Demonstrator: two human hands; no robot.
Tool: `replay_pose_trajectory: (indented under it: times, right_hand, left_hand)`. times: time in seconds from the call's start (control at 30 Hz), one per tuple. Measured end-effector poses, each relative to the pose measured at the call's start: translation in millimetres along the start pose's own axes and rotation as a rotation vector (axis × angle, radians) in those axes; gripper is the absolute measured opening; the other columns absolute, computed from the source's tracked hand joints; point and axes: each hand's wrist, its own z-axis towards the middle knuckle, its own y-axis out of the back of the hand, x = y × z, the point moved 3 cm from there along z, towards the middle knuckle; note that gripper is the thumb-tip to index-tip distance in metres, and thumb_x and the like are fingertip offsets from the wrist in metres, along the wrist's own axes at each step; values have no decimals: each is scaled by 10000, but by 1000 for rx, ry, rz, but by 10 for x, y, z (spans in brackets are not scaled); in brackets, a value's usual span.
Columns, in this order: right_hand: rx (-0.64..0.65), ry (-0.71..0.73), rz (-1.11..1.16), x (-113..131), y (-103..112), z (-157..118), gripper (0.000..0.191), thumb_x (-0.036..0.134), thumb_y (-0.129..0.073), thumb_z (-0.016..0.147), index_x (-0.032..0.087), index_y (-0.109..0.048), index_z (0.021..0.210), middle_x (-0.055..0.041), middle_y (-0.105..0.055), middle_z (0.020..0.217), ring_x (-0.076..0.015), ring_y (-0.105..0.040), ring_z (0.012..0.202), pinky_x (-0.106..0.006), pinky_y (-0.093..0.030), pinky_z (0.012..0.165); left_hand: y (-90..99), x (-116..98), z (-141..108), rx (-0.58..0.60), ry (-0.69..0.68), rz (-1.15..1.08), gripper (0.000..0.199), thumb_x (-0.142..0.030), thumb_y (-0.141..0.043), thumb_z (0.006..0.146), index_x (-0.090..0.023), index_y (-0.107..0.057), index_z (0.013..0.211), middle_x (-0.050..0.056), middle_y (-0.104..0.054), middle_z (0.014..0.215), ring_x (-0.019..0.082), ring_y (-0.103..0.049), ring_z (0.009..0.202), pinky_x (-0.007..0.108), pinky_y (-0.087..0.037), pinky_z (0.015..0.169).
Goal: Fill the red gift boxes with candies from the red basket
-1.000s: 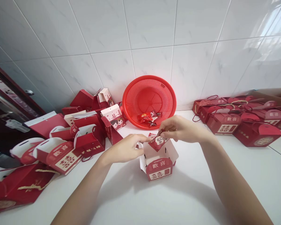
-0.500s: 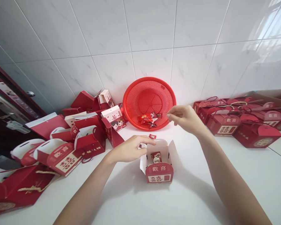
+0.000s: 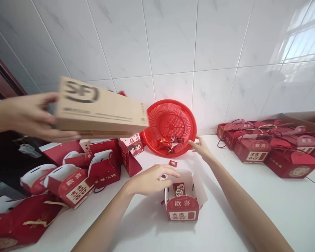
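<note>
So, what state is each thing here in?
Front gift box: open, packet inside.
Near left gift boxes: open.
Near right gift boxes: closed.
Red basket: tilted, wrapped sweets inside.
Loose packet: lying behind front gift box.
Carton: held up by another person's hand; sealed or not, unclear.

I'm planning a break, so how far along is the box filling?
The closed boxes at the right look done. In hand: the open box in front, with one packet visible inside, the left hand beside it and the right hand at the red basket. The open boxes at the left seem left to do.
</note>
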Motion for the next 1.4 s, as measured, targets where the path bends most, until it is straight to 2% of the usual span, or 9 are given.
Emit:
replay_pose_trajectory:
  times: [0.07,0.17,0.33,0.57,0.77,1.0,1.13,1.23,1.4]
  right_hand:
    - [4,3,-6,34,-62,-17,230,247,-612,856,163,-561,1064,-26,-704,744,-147,-667,603,-207,-467,518]
    - [14,0,-3,87,-91,-35,25,148,-560,823,171,-568,822,8,-648,624,-120,-610,519,-189,-423,465]
    - [65,-103,37,112,20,-65,181,147,-503,827,164,-527,649,-9,-594,508,-101,-554,458,-185,-443,472]
    - [123,-242,118,75,159,-58,164,124,-523,811,170,-509,654,-2,-552,463,-94,-519,416,-184,-446,441]
    - [151,-322,140,50,190,-59,167,102,-514,834,158,-523,677,-22,-561,446,-98,-523,398,-176,-443,419]
    - [155,-342,105,86,188,-97,147,118,-490,870,133,-557,739,-57,-620,481,-122,-593,431,-181,-475,440]
    - [164,-332,51,101,198,-124,167,183,-505,887,117,-589,759,-84,-663,527,-128,-622,458,-184,-497,465]
    - [177,-334,-18,104,222,-138,205,227,-520,888,99,-619,763,-123,-691,562,-150,-652,482,-195,-510,472]
    - [180,-329,-110,115,266,-141,235,239,-537,889,76,-646,761,-148,-715,605,-161,-676,507,-211,-544,513]
  left_hand:
    - [-3,-11,-13,-1,6,20,447,-177,-515,851,-247,-686,1257,37,-606,1416,252,-517,1343,361,-416,1107]
    - [-9,-48,-26,3,-23,40,430,-191,-499,872,-255,-688,1253,25,-608,1414,250,-533,1326,338,-435,1078]
    - [-17,-99,-31,26,-57,54,422,-200,-498,885,-264,-682,1259,16,-626,1391,246,-572,1276,325,-458,1035]
    - [-13,-105,-32,37,-44,92,438,-181,-479,886,-278,-680,1262,8,-625,1387,241,-539,1313,325,-436,1062]
    - [-12,-103,-24,70,-77,93,446,-173,-472,891,-259,-668,1282,29,-644,1339,238,-590,1235,326,-455,1033]
    - [14,-87,-36,65,-112,8,355,-311,-505,959,-280,-665,1274,33,-630,1361,239,-565,1256,336,-444,1038]
    - [44,-67,-37,22,-68,-90,360,-437,-499,977,-255,-636,1256,52,-662,1274,223,-616,1132,326,-488,948]
    - [43,-68,-42,41,-55,-133,358,-453,-496,978,-250,-618,1247,48,-676,1214,207,-641,1034,316,-506,883]
    - [39,-99,-25,81,-117,-150,340,-449,-473,989,-225,-695,1117,52,-692,1175,219,-627,1074,317,-489,912]
